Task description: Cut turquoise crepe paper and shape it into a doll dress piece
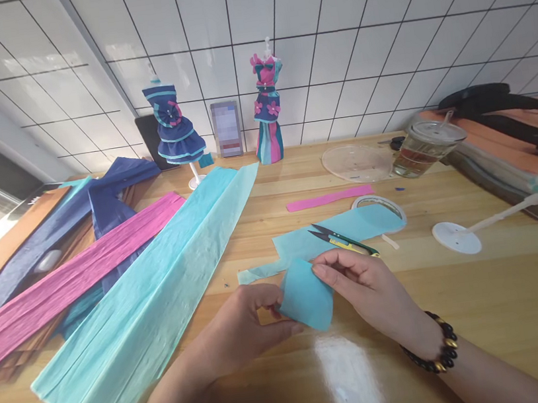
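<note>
Between my hands is a small piece of light-blue crepe paper (307, 296), held above the wooden table. My left hand (246, 325) pinches its left edge, with the thumb along the lower side. The fingertips of my right hand (360, 282) are closed on its upper right corner. Just beyond lies a larger light-blue paper strip (295, 243), with yellow-and-black thread snips (342, 239) resting on it. A roll of tape (398, 202) is partly covered by that strip. Behind it is a narrow pink paper strip (329, 198).
Long crepe paper sheets (146, 292) in several colours cover the left side. Two small dress forms, one in a blue dress (172, 121) and one in a pink-and-blue dress (268, 111), stand near the tiled wall, a phone (227, 129) between them. At right are a lidded cup (424, 146) and a toppled white stand (457, 238).
</note>
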A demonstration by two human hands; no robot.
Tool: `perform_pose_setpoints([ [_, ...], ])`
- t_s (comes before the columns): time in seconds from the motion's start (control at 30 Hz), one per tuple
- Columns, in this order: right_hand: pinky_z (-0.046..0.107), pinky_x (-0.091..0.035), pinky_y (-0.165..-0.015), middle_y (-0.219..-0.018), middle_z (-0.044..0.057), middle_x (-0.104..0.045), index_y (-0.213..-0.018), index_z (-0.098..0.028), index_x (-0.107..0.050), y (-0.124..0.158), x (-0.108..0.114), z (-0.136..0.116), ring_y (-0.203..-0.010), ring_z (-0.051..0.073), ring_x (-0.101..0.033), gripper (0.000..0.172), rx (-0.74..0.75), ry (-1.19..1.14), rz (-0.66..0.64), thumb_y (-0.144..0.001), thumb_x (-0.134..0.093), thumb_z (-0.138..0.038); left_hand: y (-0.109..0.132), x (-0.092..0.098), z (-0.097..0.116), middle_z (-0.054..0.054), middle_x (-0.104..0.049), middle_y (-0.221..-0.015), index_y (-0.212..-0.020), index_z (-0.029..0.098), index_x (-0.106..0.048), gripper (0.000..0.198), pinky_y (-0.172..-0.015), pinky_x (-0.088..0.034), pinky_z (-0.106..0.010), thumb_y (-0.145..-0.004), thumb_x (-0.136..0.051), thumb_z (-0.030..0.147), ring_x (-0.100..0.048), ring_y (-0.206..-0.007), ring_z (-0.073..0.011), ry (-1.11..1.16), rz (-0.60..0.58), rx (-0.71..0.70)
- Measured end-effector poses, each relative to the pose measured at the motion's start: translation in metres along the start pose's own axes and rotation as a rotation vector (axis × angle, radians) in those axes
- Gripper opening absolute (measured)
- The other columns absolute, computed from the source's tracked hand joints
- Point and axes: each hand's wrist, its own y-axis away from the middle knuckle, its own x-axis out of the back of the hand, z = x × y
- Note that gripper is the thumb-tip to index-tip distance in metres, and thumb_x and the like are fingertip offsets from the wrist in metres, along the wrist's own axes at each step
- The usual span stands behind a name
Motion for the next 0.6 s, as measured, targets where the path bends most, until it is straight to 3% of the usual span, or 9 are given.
perform_pose_setpoints([
  [0.2, 0.022, -0.048, -0.061, -0.073, 0.000, -0.064, -0.077, -0.019, -0.061, 0.000, 0.000, -0.004, -0.067, 0.013, -0.057, 0.017, -0.005, 0.022, 0.013, -0.083, -0.052, -0.032, 0.001, 0.002, 0.000, 0.000, -0.061, -0.069, -0.073, 0.016, -0.065, 0.019, -0.065, -0.042, -0.025, -0.079, -0.056, 0.032, -0.054, -0.068, -0.0144, -0.009, 0.013, 0.050],
  [0.33, 0.021, -0.047, -0.060, -0.070, 0.000, -0.062, -0.076, -0.020, -0.060, 0.002, -0.001, -0.003, -0.065, 0.013, -0.056, 0.017, 0.021, 0.023, 0.051, -0.083, -0.052, -0.032, -0.002, 0.000, -0.002, -0.001, -0.060, -0.075, -0.075, 0.016, -0.058, 0.013, -0.070, -0.042, -0.026, -0.073, -0.063, 0.028, -0.054, -0.074, -0.0146, 0.104, 0.119, 0.059],
  [0.47, 0.022, -0.044, -0.058, -0.068, 0.000, -0.059, -0.075, -0.019, -0.061, 0.003, -0.002, 0.000, -0.063, 0.013, -0.052, 0.017, 0.058, 0.059, 0.095, -0.082, -0.054, -0.033, -0.005, -0.004, -0.007, 0.004, -0.049, -0.064, -0.071, 0.017, -0.048, 0.018, -0.058, -0.038, -0.022, -0.072, -0.064, 0.025, -0.046, -0.060, -0.0087, 0.141, 0.224, 0.079],
  [0.6, 0.022, -0.043, -0.057, -0.068, 0.000, -0.057, -0.074, -0.019, -0.060, 0.003, -0.003, -0.001, -0.062, 0.012, -0.051, 0.018, 0.053, 0.052, 0.100, -0.082, -0.054, -0.033, -0.006, -0.006, -0.011, 0.007, -0.046, -0.058, -0.081, 0.019, -0.045, 0.017, -0.050, -0.033, -0.019, -0.075, -0.060, 0.025, -0.042, -0.053, -0.0070, 0.195, 0.215, 0.105],
])
